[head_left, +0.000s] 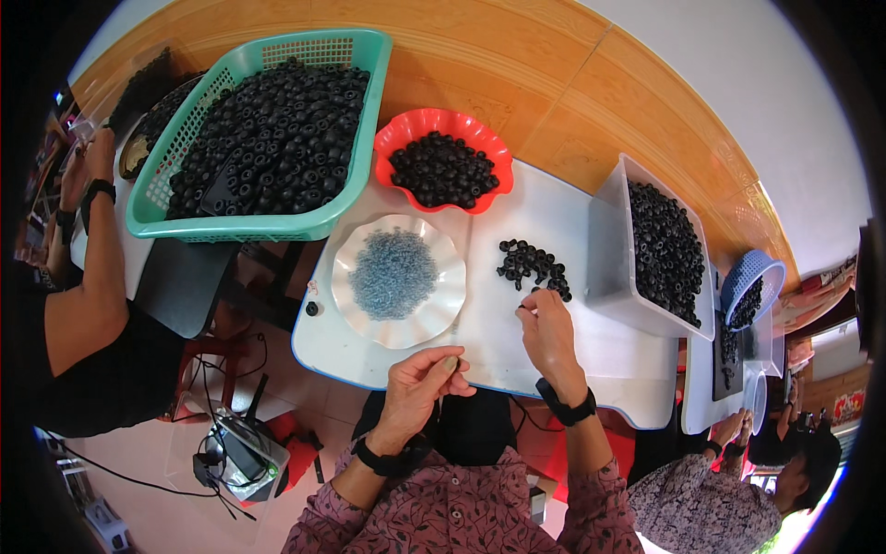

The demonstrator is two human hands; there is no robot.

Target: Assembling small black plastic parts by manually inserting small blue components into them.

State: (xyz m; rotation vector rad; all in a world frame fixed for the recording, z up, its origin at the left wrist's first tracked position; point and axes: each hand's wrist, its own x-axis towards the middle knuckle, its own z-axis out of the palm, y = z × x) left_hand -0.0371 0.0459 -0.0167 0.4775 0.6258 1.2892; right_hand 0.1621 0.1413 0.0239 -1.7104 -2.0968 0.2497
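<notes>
Low over the front edge of the white table (pixel 498 342), my left hand (pixel 420 390) is closed, thumb and fingers pinched together; a small dark bit shows at the fingertips, too small to name. My right hand (pixel 550 340) reaches over the tabletop, fingers pinched around a small black ring-shaped part just in front of a loose pile of black ring-shaped parts (pixel 531 263). Left of that pile stands a white wavy-rimmed plate (pixel 448 309) with a heap of tiny clear bluish pieces (pixel 392 274).
A large green basket (pixel 374 120) of black ring parts stands back left. Behind the plate is a red wavy bowl (pixel 494 152) of round black parts. A clear bin (pixel 614 249) of black parts stands right. A single black part (pixel 312 308) lies near the left edge. Other people sit at both sides.
</notes>
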